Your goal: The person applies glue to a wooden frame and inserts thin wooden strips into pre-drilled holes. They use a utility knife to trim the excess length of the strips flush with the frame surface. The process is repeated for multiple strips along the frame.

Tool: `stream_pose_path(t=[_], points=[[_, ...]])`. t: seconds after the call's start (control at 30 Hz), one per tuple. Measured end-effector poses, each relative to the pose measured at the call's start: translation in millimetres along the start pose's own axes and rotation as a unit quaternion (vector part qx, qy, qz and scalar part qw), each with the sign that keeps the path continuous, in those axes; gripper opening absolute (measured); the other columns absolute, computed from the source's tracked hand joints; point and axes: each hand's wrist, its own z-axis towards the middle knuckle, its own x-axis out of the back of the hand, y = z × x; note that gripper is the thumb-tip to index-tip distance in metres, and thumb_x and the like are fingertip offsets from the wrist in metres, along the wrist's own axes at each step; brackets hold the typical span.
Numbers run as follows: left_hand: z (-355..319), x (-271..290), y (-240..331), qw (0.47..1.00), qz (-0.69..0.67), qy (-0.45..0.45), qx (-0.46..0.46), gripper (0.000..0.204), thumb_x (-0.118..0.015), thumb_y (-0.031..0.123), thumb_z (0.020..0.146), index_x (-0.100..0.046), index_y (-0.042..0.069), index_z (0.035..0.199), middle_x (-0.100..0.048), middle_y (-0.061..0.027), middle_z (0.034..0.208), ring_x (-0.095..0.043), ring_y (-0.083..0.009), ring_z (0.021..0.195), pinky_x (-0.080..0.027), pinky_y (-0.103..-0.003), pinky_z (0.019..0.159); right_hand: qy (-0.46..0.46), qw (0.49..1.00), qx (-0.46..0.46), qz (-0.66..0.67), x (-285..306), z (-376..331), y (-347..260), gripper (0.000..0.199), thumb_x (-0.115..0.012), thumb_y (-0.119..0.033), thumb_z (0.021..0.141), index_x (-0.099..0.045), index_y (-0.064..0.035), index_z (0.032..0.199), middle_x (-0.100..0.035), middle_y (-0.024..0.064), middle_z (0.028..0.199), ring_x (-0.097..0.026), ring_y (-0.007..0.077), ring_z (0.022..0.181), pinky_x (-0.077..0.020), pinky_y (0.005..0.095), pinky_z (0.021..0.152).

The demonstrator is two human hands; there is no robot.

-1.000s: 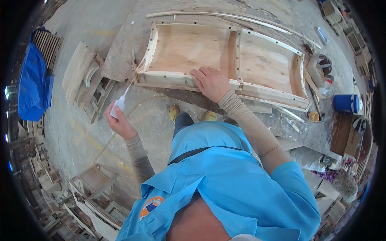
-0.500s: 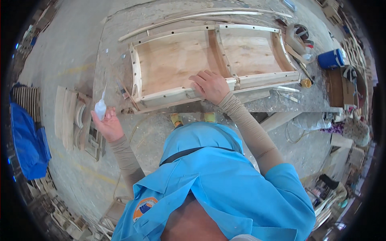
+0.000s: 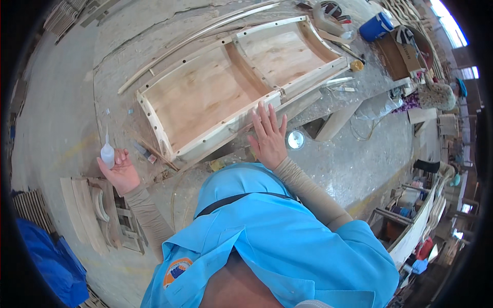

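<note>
My left hand (image 3: 122, 173) holds a small translucent white squeeze bottle (image 3: 107, 154) with a long thin nozzle pointing up, off to the left of the bench. In front of me lies a shallow wooden frame (image 3: 203, 138) with curved crosspieces, a plywood inner face and dark screw holes along its rails. My right hand (image 3: 270, 141) is open, fingers stretched out, with the fingertips at the outer side of the near rail. Whether the palm presses on the wood cannot be made out.
Long thin wooden strips (image 3: 200, 32) lie behind the frame. A blue jug (image 3: 376, 26) and a cardboard box (image 3: 394, 56) stand at the far right. Curved wooden pieces (image 3: 84, 213) are stacked on the left floor, near a blue sheet (image 3: 49, 262).
The view has turned, so the frame appears tilted. My right hand has gone from curling over the near rail to lying flat-fingered against its side. The left hand still holds the bottle.
</note>
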Motion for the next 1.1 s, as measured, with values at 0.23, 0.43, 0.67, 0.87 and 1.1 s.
stream_pose_path(t=[0.23,0.43,0.67,0.87,1.1], points=[[14.6,2.1,2.0,0.999,-0.017,-0.026,0.022,0.037,-0.044,0.042,0.099,-0.050,0.007,0.088,-0.040,-0.0007,0.069,-0.041,-0.0140,0.070,-0.038,-0.033,0.080,-0.043,0.998,-0.045,-0.021,-5.0,-3.7,-16.0,0.077,-0.056,-0.032,0.088,-0.017,-0.0117,0.152,-0.010,0.0103,0.160,-0.009,0.0338,0.146,-0.0085,0.0640,0.111],[10.5,7.2,4.3,1.000,-0.010,-0.012,0.024,0.039,-0.047,0.043,0.098,-0.053,0.005,0.096,-0.044,-0.0023,0.072,-0.043,-0.0156,0.075,-0.038,-0.033,0.081,-0.048,0.997,-0.044,-0.029,-3.2,-3.0,-16.8,0.079,-0.058,-0.031,0.087,-0.017,-0.0114,0.152,-0.010,0.0106,0.159,-0.011,0.0340,0.146,-0.0101,0.0639,0.111],[1.4,28.9,0.9,0.999,0.000,0.029,0.032,0.039,-0.051,0.043,0.096,-0.056,0.005,0.099,-0.050,-0.0036,0.075,-0.049,-0.0175,0.076,-0.041,-0.035,0.081,-0.059,0.996,-0.044,-0.053,-1.5,-0.5,-21.4,0.084,-0.065,-0.021,0.082,-0.020,-0.0101,0.152,-0.012,0.0131,0.159,-0.013,0.0351,0.146,-0.0123,0.0614,0.111],[-3.2,28.6,0.3,0.999,-0.028,0.008,0.045,0.041,-0.048,0.044,0.097,-0.057,0.004,0.095,-0.051,-0.0042,0.074,-0.049,-0.0181,0.075,-0.041,-0.036,0.081,-0.045,0.996,-0.028,-0.075,-6.9,-2.8,-20.7,0.081,-0.061,-0.024,0.085,-0.017,-0.0091,0.152,-0.012,0.0128,0.159,-0.012,0.0365,0.146,-0.0126,0.0602,0.112],[-7.7,35.9,4.3,1.000,-0.013,0.011,0.024,0.041,-0.045,0.043,0.099,-0.057,0.003,0.099,-0.051,-0.0045,0.074,-0.048,-0.0183,0.074,-0.040,-0.036,0.077,-0.042,0.996,-0.011,-0.075,-11.4,-2.4,-21.7,0.082,-0.060,-0.022,0.085,-0.014,-0.0072,0.152,-0.011,0.0170,0.158,-0.010,0.0383,0.145,-0.0130,0.0597,0.112]])
